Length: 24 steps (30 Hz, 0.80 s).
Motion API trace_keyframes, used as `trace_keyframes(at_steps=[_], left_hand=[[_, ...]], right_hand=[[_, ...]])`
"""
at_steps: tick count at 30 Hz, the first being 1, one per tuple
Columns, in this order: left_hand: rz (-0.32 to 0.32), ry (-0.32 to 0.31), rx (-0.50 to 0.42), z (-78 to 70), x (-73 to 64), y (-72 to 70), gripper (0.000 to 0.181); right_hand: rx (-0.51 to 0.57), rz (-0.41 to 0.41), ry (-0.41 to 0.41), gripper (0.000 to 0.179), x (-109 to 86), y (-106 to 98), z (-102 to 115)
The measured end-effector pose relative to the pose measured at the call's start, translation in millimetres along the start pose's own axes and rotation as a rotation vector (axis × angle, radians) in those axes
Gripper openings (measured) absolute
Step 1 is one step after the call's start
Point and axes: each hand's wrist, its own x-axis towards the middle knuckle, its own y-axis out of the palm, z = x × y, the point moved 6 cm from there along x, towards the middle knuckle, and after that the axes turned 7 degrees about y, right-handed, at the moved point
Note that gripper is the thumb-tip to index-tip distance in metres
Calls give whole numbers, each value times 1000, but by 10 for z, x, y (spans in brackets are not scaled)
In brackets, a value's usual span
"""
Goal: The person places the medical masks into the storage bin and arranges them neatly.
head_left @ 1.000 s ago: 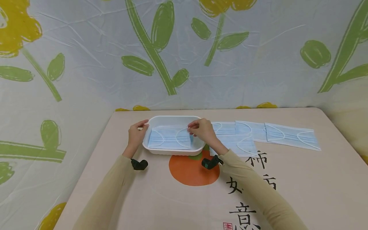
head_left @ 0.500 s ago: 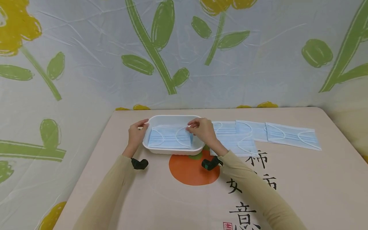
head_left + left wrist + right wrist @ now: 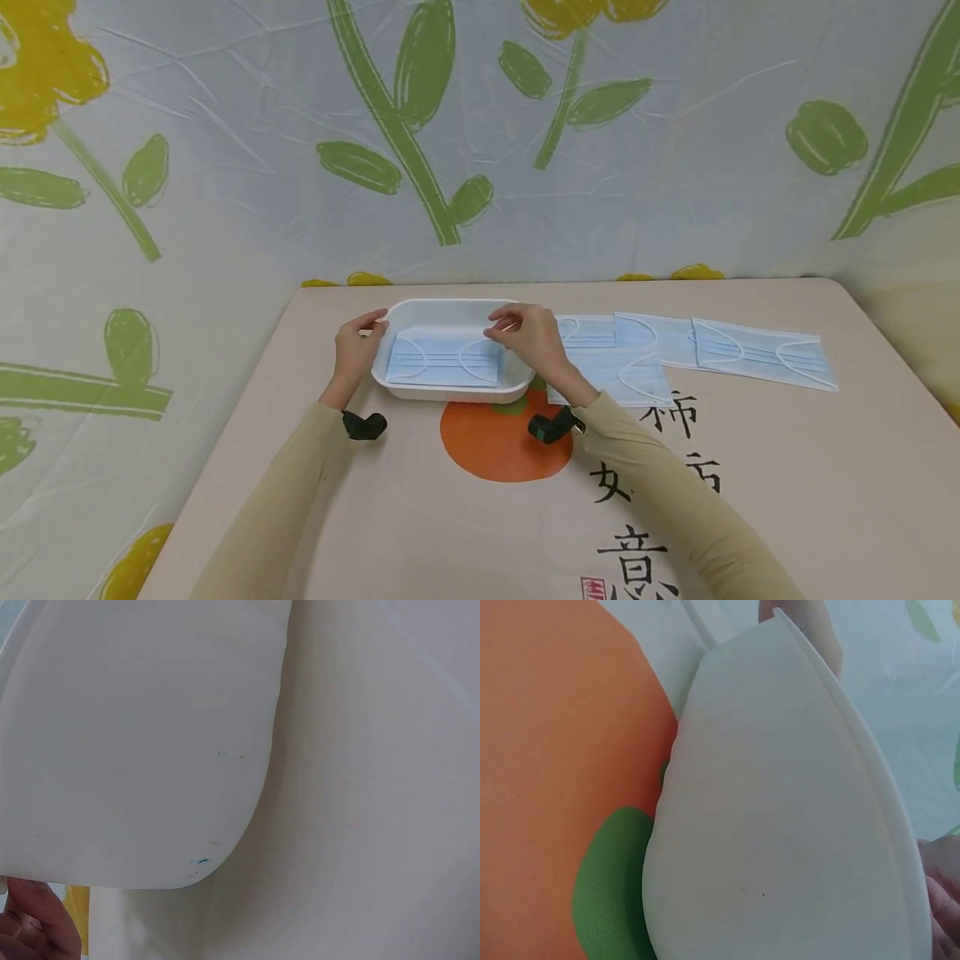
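Note:
A white plastic tub [image 3: 442, 395] stands at the table's back left. Inside it lies a light blue pleated face mask [image 3: 442, 367] with white ear loops. At the tub's left rim, my left hand [image 3: 352, 350] grips the edge between thumb and fingers; its thumb [image 3: 49, 911] shows at the rim in the left wrist view. My right hand [image 3: 531, 337] reaches over the right rim, fingertips bunched close over the mask's right ear loop; I cannot tell whether they pinch it. In the right wrist view the tub wall [image 3: 780, 810] hides most of that hand.
Several more blue masks lie in overlapping rows right of the tub, among them a near one [image 3: 615, 379] and a far right one [image 3: 765, 354]. The pale table [image 3: 420, 517] bears a printed orange persimmon [image 3: 502, 454] and black characters. A flowered cloth [image 3: 675, 192] hangs behind.
My right hand has risen slightly and shifted a little left over the mask, and the right ear loop sits lower. My left hand stays at the rim.

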Motion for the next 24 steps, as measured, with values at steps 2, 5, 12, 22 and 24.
trace_keyframes(at_steps=[2,5,12,22,24], left_hand=[[2,-6,4,-2,-1,1,30],[6,-18,5,-7,-6,2,31],[6,-21,2,-9,-7,-3,31],[5,-15,-9,9,-3,-8,31],[4,-18,-5,6,-7,-13,31]], right_hand=[[0,4,-11,25,-16,-19,15],[-5,9,-27,24,-41,-45,21],[-3,-11,-25,22,-114,-149,-25],[-4,-36,-54,19,-251,-320,-80],[-2,-45,-59,18,-275,-360,-90]])
